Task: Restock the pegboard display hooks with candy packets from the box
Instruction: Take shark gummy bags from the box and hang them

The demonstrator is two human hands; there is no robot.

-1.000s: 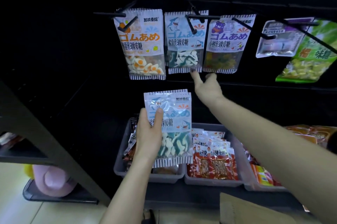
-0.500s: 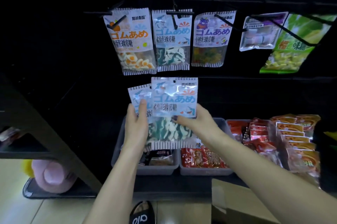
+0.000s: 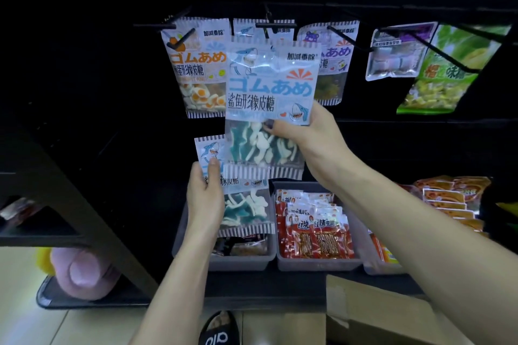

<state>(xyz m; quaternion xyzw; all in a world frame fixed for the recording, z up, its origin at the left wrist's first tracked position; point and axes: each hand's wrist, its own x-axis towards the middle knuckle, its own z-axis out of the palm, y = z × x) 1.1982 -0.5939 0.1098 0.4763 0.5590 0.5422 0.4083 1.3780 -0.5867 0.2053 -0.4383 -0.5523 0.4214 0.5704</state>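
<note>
My right hand (image 3: 311,137) grips a blue shark gummy packet (image 3: 269,97) by its right side and holds it up, its top just below the middle pegboard hook (image 3: 276,25). On that hook hangs another shark packet (image 3: 246,29), mostly hidden behind the raised one. Lower down, my left hand (image 3: 206,198) holds a second shark packet (image 3: 246,204) by its left edge, thumb on its front. An egg gummy packet (image 3: 196,69) hangs on the hook to the left and a bear gummy packet (image 3: 335,64) to the right. The cardboard box (image 3: 392,313) stands at the bottom right.
Grey bins (image 3: 244,260) of snacks line the shelf below the hooks, one holding red packets (image 3: 316,229). Further right hang a purple-white pouch (image 3: 398,53) and a green packet (image 3: 445,72) on long black hooks. A black shelf frame (image 3: 70,204) slants at left. A slipper (image 3: 218,328) shows on the floor.
My right hand has lifted its shark packet up from in front of the left-hand packet towards the middle hook. My left hand stays low with the other packet.
</note>
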